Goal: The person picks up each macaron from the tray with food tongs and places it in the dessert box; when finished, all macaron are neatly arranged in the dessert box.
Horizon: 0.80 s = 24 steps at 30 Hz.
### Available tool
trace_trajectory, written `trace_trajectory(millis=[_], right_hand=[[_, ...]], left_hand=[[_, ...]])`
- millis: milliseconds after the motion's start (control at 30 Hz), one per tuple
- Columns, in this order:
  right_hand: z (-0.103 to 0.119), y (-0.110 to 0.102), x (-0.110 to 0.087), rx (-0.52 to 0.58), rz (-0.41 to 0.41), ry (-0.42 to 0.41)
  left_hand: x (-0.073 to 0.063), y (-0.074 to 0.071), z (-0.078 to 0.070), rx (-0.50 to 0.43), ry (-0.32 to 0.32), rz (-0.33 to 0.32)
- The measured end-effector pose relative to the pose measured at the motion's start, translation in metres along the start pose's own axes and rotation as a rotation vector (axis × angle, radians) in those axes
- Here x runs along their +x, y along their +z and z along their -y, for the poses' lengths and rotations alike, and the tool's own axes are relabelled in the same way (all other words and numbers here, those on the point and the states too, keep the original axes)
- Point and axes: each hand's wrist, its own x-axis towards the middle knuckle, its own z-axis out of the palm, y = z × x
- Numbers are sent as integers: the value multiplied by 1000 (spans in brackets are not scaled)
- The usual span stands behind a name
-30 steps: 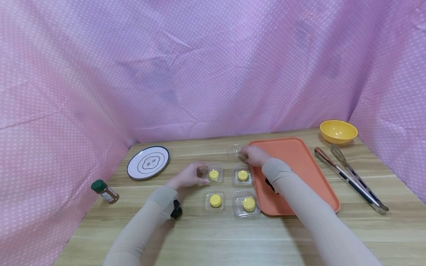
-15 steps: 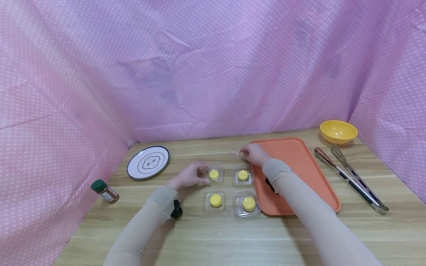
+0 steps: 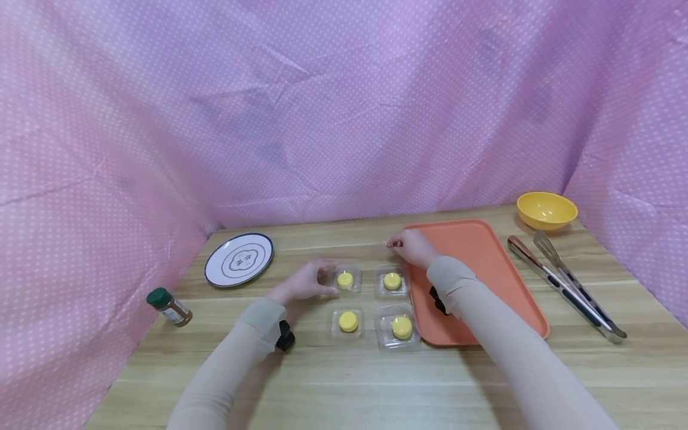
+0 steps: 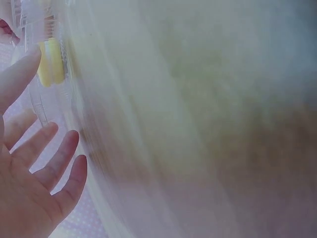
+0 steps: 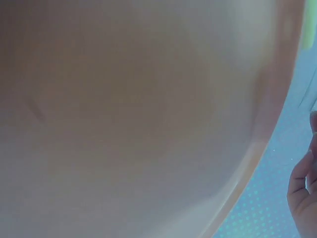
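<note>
A yellow macaron (image 3: 345, 280) sits in a small clear plastic container (image 3: 355, 286) left of centre. My left hand (image 3: 305, 280) spans the left side of this container, thumb at the near side and fingers at the far side. In the left wrist view the fingers are spread and fairly straight, tips by the container's edge. Behind the right-hand macaron (image 3: 392, 281), at the tray's far left corner, my right hand (image 3: 415, 246) pinches a thin clear plastic piece, seen nearly edge-on. Two more macarons in clear containers stand nearer me, a left one (image 3: 348, 322) and a right one (image 3: 402, 327).
An orange tray (image 3: 473, 251) lies under my right forearm. To its right are metal tongs (image 3: 570, 286) and a yellow bowl (image 3: 546, 211). At the left stand a white plate (image 3: 239, 260) and a green-capped spice jar (image 3: 169, 307). Pink dotted cloth (image 3: 344, 119) hangs behind the table.
The clear plastic piece at my right fingertips has tilted from broad and flat-looking to nearly edge-on, as the right hand has turned slightly. The left hand has stayed in place.
</note>
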Motion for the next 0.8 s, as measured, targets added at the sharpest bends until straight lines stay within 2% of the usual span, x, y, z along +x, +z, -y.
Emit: trace_trajectory(millis=[167,367,567,633,800], right_hand=[[8,-1,-2,29,-8,10],[20,-5,-6,134,-36,28],[34,-6,-11,318,-62,78],[42,-6,-14,377,-61,99],[61,-5,-20,457,-53,145]], left_hand=[[0,0,-4,57,15,-2],[-3,1,-9,119,-11,14],[-2,1,-12,52,-43,8],[-3,-1,-14,21,-57,-4],[-5,-7,-21,92,-75,-96]])
